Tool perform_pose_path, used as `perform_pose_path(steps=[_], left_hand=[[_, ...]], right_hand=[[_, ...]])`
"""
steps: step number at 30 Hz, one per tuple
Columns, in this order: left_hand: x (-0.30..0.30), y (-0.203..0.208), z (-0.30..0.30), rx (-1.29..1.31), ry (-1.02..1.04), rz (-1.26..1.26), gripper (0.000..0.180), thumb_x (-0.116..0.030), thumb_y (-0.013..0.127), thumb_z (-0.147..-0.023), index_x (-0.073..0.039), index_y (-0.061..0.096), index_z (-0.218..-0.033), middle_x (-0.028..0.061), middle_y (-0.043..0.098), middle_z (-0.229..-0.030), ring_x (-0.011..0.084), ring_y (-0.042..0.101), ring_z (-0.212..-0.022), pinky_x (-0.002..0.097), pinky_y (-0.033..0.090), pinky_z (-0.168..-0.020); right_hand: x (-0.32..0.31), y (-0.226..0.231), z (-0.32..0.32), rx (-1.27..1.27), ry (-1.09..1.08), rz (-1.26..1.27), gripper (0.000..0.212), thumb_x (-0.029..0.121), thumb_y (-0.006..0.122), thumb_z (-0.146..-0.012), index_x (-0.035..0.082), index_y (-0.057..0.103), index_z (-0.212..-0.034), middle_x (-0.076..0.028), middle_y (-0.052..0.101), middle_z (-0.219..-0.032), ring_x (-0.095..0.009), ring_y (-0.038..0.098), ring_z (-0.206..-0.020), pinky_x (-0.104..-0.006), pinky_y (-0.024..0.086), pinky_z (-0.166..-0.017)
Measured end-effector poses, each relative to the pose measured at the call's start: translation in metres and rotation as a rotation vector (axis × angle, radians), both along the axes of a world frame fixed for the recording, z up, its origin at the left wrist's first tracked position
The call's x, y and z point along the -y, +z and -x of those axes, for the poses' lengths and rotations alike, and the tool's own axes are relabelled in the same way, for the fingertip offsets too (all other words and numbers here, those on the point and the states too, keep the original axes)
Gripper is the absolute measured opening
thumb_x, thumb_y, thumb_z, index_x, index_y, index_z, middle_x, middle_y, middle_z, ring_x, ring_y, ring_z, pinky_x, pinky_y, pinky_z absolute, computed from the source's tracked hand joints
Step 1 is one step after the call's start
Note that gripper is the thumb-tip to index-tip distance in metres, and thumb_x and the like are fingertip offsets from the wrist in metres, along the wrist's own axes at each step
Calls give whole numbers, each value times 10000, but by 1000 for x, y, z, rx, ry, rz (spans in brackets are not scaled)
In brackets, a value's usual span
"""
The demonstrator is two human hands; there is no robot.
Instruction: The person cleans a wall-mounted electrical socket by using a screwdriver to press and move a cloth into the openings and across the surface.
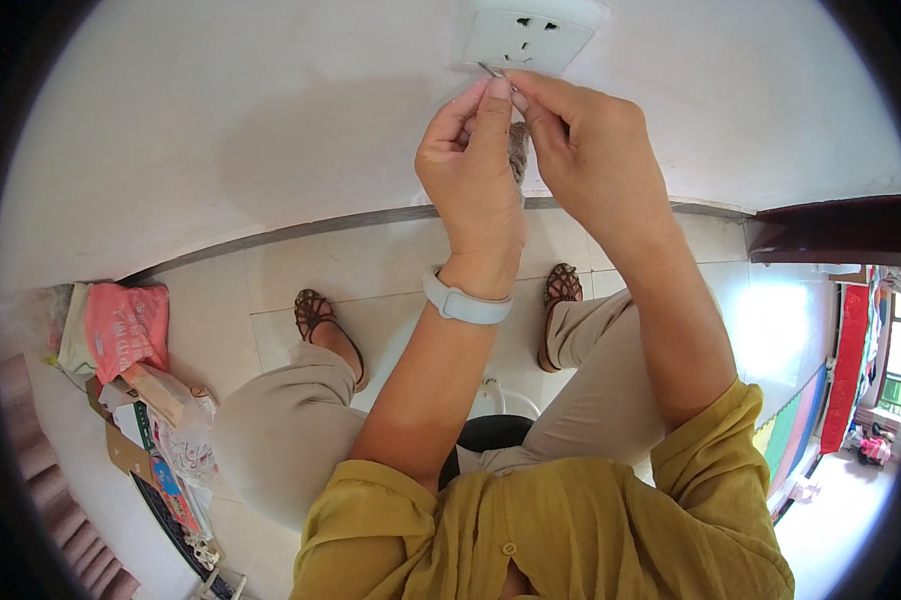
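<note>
A white wall socket with dark slots is set in the wall at the top. Just below its lower edge, the fingertips of both my hands meet in a pinch. My left hand, with a pale band on its wrist, holds a thin dark metal piece between thumb and forefinger. Against the same spot my right hand is closed, thumb and forefinger together; what lies inside its pinch is mostly hidden. Behind the hands shows a brown, rough-textured thing, partly covered; its kind I cannot make out.
The white wall meets the tiled floor along a grey skirting strip. Bags, including a pink one, and papers with cardboard lie at the left. A dark wooden edge juts in at the right. I sit on a dark seat.
</note>
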State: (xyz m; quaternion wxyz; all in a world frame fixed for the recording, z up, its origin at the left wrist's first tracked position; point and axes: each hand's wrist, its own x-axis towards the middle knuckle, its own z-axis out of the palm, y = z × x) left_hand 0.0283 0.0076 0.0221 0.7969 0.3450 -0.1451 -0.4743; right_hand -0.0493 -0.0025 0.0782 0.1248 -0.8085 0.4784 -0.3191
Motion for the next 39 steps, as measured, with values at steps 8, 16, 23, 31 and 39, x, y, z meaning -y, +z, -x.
perform_pose_path(steps=[8,16,23,31,39], left_hand=[[-4,4,7,-102,-58,-48,181,-138,657,-857,9,644,-961,-3,589,-814,66,506,-704,204,406,-604],[-1,-1,-4,-92,19,-10,155,-130,645,-868,0,651,-953,29,636,-883,85,565,-775,218,470,-684],[-3,3,3,-66,-58,-38,164,-116,660,-855,3,650,-967,33,640,-881,88,569,-804,222,465,-717],[1,-1,-14,-54,34,-43,159,-105,649,-858,16,645,-961,34,637,-870,95,565,-780,223,465,-718],[0,5,6,-40,-65,-25,167,-145,686,-832,18,655,-857,-38,505,-615,39,425,-522,189,332,-454]], right_hand=[[0,-6,7,141,-14,-87,177,63,522,-848,55,647,-973,-185,613,-710,-351,566,-598,-362,461,-561],[2,-9,-6,100,50,-51,187,61,522,-850,37,642,-992,-187,618,-716,-340,574,-594,-356,467,-568],[-1,-7,3,117,2,-60,187,65,542,-860,41,649,-1012,-176,611,-688,-295,579,-568,-339,462,-551],[5,-12,-14,43,66,-1,198,59,539,-836,39,639,-1006,-185,610,-707,-359,586,-633,-416,465,-576],[-1,-12,8,86,-40,15,187,29,556,-843,42,644,-1008,-180,616,-714,-308,588,-604,-342,467,-562]])
